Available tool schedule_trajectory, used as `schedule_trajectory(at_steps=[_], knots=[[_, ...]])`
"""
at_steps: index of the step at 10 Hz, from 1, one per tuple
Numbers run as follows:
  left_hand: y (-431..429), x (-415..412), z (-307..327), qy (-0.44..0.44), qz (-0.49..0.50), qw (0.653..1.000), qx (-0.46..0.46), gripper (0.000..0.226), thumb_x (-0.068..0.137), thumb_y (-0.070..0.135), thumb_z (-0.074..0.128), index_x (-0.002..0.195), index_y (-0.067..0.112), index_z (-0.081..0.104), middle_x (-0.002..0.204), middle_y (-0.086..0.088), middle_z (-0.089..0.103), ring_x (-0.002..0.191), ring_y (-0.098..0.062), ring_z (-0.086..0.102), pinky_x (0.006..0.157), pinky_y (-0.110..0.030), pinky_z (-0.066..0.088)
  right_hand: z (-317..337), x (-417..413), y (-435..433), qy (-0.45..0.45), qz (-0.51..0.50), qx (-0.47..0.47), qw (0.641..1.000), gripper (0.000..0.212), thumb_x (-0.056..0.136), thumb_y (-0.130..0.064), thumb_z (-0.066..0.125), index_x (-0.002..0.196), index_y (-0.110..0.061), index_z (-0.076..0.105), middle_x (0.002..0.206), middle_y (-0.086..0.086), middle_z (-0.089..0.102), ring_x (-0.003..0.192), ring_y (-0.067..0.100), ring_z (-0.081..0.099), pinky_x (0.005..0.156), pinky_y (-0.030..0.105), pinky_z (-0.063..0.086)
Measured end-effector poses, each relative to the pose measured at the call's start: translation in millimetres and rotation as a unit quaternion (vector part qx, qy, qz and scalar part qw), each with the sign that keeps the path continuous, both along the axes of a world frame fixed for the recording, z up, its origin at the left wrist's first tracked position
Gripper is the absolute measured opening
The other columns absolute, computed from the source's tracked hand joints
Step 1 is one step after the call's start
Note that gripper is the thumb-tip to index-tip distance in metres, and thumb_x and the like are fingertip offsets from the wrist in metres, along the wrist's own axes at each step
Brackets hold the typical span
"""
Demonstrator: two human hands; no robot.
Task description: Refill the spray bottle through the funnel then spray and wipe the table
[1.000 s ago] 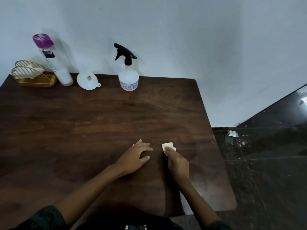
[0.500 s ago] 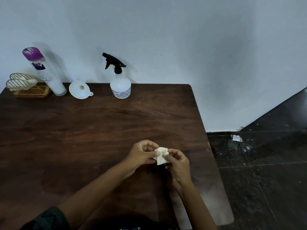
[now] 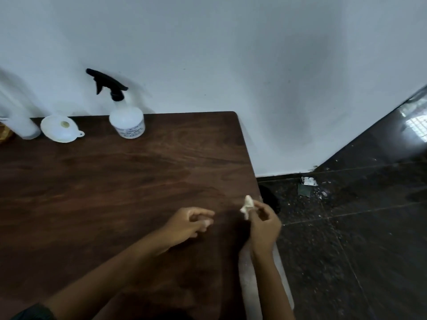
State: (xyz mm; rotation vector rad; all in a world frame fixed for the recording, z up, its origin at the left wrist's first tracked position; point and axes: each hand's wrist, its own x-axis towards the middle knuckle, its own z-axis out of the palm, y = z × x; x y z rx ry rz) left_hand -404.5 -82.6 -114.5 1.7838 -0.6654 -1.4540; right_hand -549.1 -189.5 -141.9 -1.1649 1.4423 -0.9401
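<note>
A clear spray bottle [image 3: 126, 122] with a black trigger head stands at the back of the dark wooden table [image 3: 115, 185], against the wall. Left of it a white funnel [image 3: 60, 128] lies on the table. My right hand [image 3: 264, 224] pinches a small crumpled white tissue [image 3: 247, 205] near the table's right edge, lifted off the surface. My left hand [image 3: 188, 224] hovers just left of it with loosely curled fingers and holds nothing.
A tall white bottle [image 3: 22, 125] stands at the far left edge of view, its top cut off. Beside it a sliver of a golden basket [image 3: 4, 135] shows. Right of the table lies dark tiled floor [image 3: 346, 239] with small scraps [image 3: 308, 182] by the wall.
Both hands held the tissue together half a second ago. Now my left hand has let go and my right hand has carried the tissue right. The view has swung to the right.
</note>
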Motion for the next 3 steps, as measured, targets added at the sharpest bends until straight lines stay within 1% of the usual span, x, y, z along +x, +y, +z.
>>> schedule_trajectory(at_steps=[1,2,3], knots=[[-1.1,-0.1,-5.5,-0.007,-0.024,0.999,0.031,0.019,0.093,0.017,0.053,0.094,0.036,0.057,0.113,-0.002,0.066,0.089,-0.009,0.061,0.074,-0.020,0.045,-17.5,-24.5,-64.3,0.148,-0.093,-0.101,0.979,0.017,0.081,0.005,0.055,0.092,0.001,0.067,0.095,0.020,0.062,0.085,0.034,0.059,0.071,0.029,0.040],[0.1,6.3,-10.6,-0.008,-0.025,0.999,0.046,0.018,0.094,0.017,0.052,0.097,0.034,0.058,0.109,0.007,0.067,0.093,-0.008,0.063,0.077,-0.020,0.047,-39.2,-38.2,-124.4,0.243,-0.044,-0.107,0.963,0.019,0.082,0.001,0.056,0.098,0.003,0.066,0.101,0.024,0.060,0.088,0.036,0.059,0.069,0.028,0.037],[-4.5,10.6,-13.0,0.000,-0.025,0.999,0.047,0.017,0.094,0.019,0.052,0.102,0.033,0.059,0.107,0.012,0.068,0.097,-0.007,0.065,0.081,-0.022,0.049,-69.7,-46.2,-176.1,0.301,0.095,-0.031,0.948,0.034,0.079,-0.002,0.065,0.112,0.007,0.062,0.116,0.028,0.058,0.100,0.038,0.058,0.082,0.039,0.046]])
